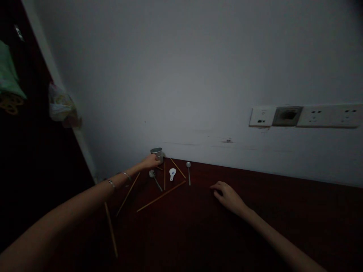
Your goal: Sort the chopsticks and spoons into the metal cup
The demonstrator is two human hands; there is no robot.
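My left hand (151, 161) reaches to the metal cup (159, 154) by the wall, its fingers closed at the cup's near side. Near that hand lie a metal spoon (155, 178), a white ceramic spoon (172, 174) and several wooden chopsticks (161, 197), scattered at different angles. Another long-handled metal spoon (189, 173) lies to their right. My right hand (227, 194) rests on the dark red table (255, 181), fingers loosely curled and slightly apart, with nothing seen in them.
A pale wall (181, 83) rises behind the table, with a row of sockets (314, 115) at the right. At the left, a plastic bag (61, 105) hangs by a dark door (36, 143), and green cloth (10, 75) hangs farther left.
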